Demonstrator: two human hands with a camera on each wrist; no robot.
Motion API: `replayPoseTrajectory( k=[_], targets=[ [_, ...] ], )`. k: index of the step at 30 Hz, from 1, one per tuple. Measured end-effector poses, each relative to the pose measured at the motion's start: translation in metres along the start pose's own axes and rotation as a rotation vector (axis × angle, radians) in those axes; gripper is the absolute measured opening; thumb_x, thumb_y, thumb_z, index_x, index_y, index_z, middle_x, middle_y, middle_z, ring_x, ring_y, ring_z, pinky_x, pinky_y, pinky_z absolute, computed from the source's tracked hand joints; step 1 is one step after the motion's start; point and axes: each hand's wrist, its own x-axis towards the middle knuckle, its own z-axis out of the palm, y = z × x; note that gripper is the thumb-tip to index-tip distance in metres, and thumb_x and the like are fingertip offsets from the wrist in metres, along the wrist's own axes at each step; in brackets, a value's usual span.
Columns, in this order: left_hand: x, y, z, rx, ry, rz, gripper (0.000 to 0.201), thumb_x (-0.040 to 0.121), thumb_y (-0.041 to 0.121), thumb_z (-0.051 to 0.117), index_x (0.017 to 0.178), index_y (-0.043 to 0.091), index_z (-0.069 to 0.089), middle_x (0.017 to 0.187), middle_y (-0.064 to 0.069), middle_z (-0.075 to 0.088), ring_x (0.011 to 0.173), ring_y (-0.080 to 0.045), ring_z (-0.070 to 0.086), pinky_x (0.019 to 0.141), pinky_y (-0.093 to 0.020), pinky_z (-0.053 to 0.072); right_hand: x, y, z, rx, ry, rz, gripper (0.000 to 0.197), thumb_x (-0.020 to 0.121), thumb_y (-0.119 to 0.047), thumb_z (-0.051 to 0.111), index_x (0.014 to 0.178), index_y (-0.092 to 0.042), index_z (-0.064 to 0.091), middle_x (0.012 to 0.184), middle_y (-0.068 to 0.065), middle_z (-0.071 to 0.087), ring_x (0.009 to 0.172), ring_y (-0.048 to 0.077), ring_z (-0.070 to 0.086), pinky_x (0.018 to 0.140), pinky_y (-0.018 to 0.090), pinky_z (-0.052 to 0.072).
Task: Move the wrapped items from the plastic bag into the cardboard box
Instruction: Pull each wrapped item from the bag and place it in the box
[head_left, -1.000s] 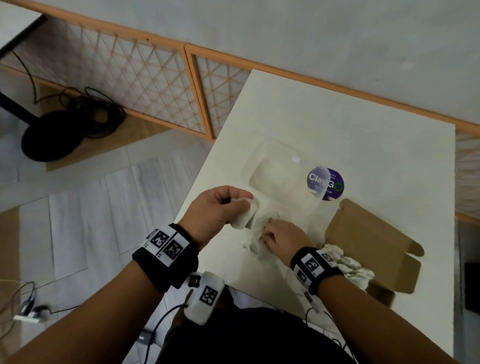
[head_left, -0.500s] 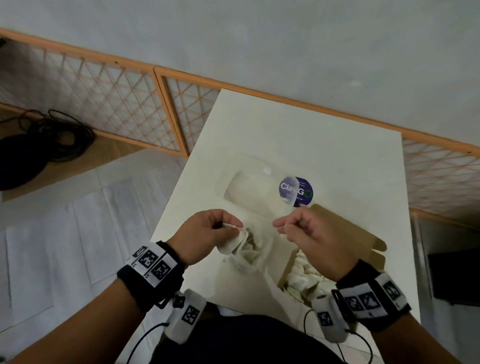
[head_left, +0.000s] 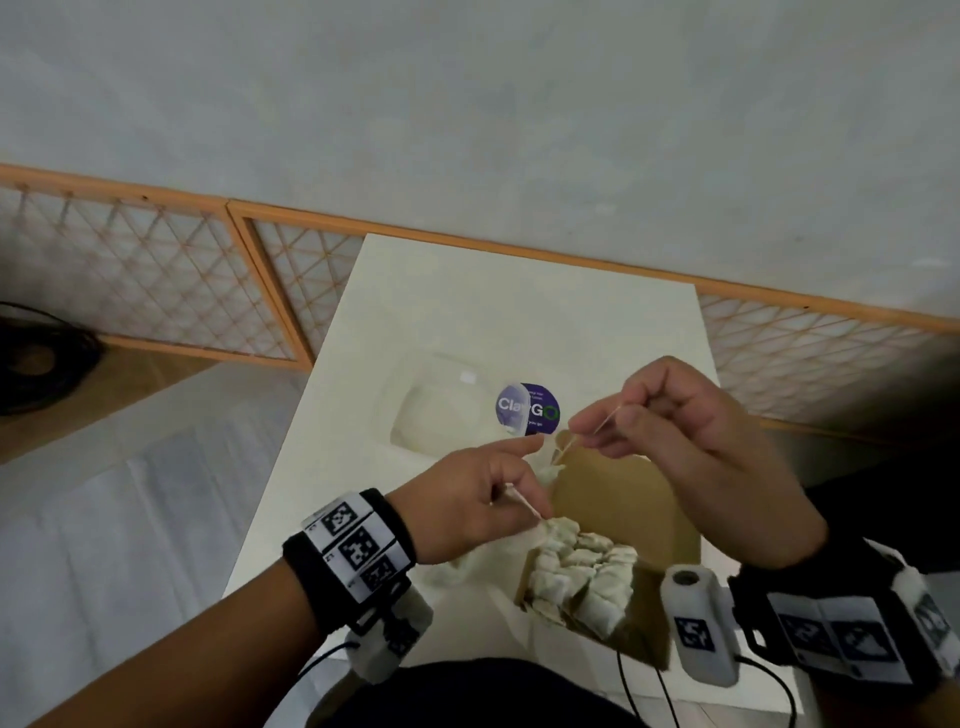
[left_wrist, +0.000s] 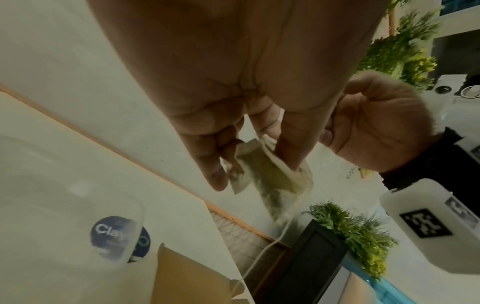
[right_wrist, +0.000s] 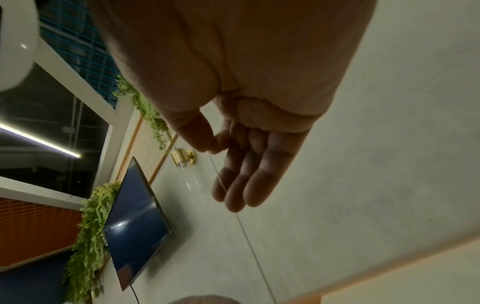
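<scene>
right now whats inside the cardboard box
The cardboard box holds a tight cluster of white wrapped items at its near end. The brown floor farther in looks bare. Whatever lies under the top layer is covered.

Head view downward, wrist views close, palm-side

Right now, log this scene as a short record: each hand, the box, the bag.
left hand: pinches a wrapped item above the table
right hand: pinches a thin string, other fingers loose
cardboard box: open, wrapped items packed inside
plastic bag: crumpled beside the box
clear container: behind the box, round purple sticker by it
</scene>
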Motion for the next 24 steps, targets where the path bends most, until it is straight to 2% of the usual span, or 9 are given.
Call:
replayPoseTrajectory(
  k=[3, 4, 6, 8, 11, 14, 18, 21, 24],
  targets=[
    [0.005, 0.009, 0.005, -0.109, 0.038, 0.036, 0.016, 0.09, 0.006, 0.075, 0.096, 0.02, 0.079, 0.112, 0.02, 0.067, 0.085, 0.011, 0.061, 0.077, -0.014, 0.042, -0.009, -0.015, -0.01, 0.026, 0.032, -0.061, 0.014, 0.103, 0.002, 0.049, 0.096, -0.007, 0.057, 0.103, 0.012, 0.078, 0.097, 0.029, 0.074, 0.085, 0.042, 0.06],
    [0.005, 0.011, 0.005, -0.13, 0.06, 0.037, 0.013, 0.091, 0.007, 0.074, 0.096, 0.018, 0.079, 0.086, 0.02, 0.064, 0.064, 0.003, 0.053, 0.068, -0.016, 0.04, -0.011, -0.018, -0.012, 0.04, 0.043, -0.08, 0.013, 0.103, 0.0, 0.05, 0.096, -0.008, 0.057, 0.103, 0.013, 0.078, 0.096, 0.03, 0.074, 0.085, 0.042, 0.06],
    [0.004, 0.017, 0.004, -0.141, 0.083, 0.037, 0.012, 0.094, 0.013, 0.073, 0.097, 0.023, 0.078, 0.061, 0.008, 0.051, 0.054, -0.007, 0.038, 0.059, -0.023, 0.036, -0.013, -0.023, -0.017, 0.065, 0.081, -0.106, 0.012, 0.103, -0.003, 0.051, 0.096, -0.01, 0.058, 0.102, 0.013, 0.078, 0.096, 0.032, 0.074, 0.084, 0.043, 0.06],
    [0.001, 0.022, 0.002, -0.165, 0.072, 0.058, 0.012, 0.095, 0.015, 0.072, 0.097, 0.026, 0.077, 0.064, -0.007, 0.057, 0.056, -0.009, 0.041, 0.06, -0.025, 0.037, -0.012, -0.022, -0.023, 0.069, 0.137, -0.117, 0.013, 0.104, -0.003, 0.052, 0.096, -0.01, 0.059, 0.099, 0.012, 0.079, 0.095, 0.032, 0.075, 0.083, 0.044, 0.06],
    [-0.006, 0.031, 0.002, -0.175, 0.048, 0.095, 0.009, 0.096, 0.012, 0.071, 0.1, 0.018, 0.075, 0.069, 0.02, 0.063, 0.059, 0.003, 0.048, 0.066, -0.013, 0.04, -0.005, -0.013, -0.035, 0.014, 0.247, -0.095, 0.01, 0.104, -0.004, 0.052, 0.098, -0.005, 0.059, 0.095, 0.01, 0.079, 0.091, 0.03, 0.075, 0.082, 0.046, 0.059],
    [-0.009, 0.037, 0.002, -0.153, 0.045, 0.149, 0.009, 0.097, 0.012, 0.07, 0.103, 0.017, 0.074, 0.088, 0.021, 0.07, 0.072, 0.005, 0.058, 0.076, -0.013, 0.044, 0.005, 0.007, -0.045, -0.045, 0.343, -0.031, 0.009, 0.104, -0.007, 0.054, 0.098, -0.005, 0.061, 0.092, 0.007, 0.078, 0.086, 0.029, 0.074, 0.079, 0.044, 0.06],
    [-0.009, 0.043, 0.003, -0.135, 0.078, 0.18, 0.008, 0.097, 0.007, 0.068, 0.103, 0.012, 0.072, 0.086, 0.027, 0.068, 0.073, 0.007, 0.058, 0.075, -0.008, 0.041, 0.007, 0.046, -0.046, -0.333, 0.305, 0.089, 0.011, 0.098, -0.022, 0.061, 0.089, -0.027, 0.061, 0.084, -0.004, 0.076, 0.078, 0.023, 0.071, 0.076, 0.05, 0.06],
    [-0.007, 0.044, 0.003, -0.1, 0.102, 0.172, 0.007, 0.097, 0.007, 0.069, 0.102, 0.011, 0.072, 0.079, 0.03, 0.065, 0.068, 0.008, 0.056, 0.072, -0.007, 0.039, 0.003, 0.065, -0.041, -0.511, 0.184, 0.187, 0.009, 0.096, -0.029, 0.065, 0.092, -0.036, 0.06, 0.09, -0.015, 0.071, 0.079, 0.004, 0.067, 0.07, 0.031, 0.056],
    [-0.004, 0.042, 0.002, -0.048, 0.099, 0.136, 0.007, 0.098, 0.009, 0.068, 0.102, 0.014, 0.072, 0.071, 0.032, 0.062, 0.063, 0.006, 0.052, 0.067, -0.007, 0.037, -0.006, 0.062, -0.027, -0.502, 0.114, 0.184, 0.021, 0.098, -0.027, 0.063, 0.116, -0.038, 0.062, 0.118, -0.023, 0.062, 0.097, -0.008, 0.062, 0.076, 0.017, 0.053]
  ],
)
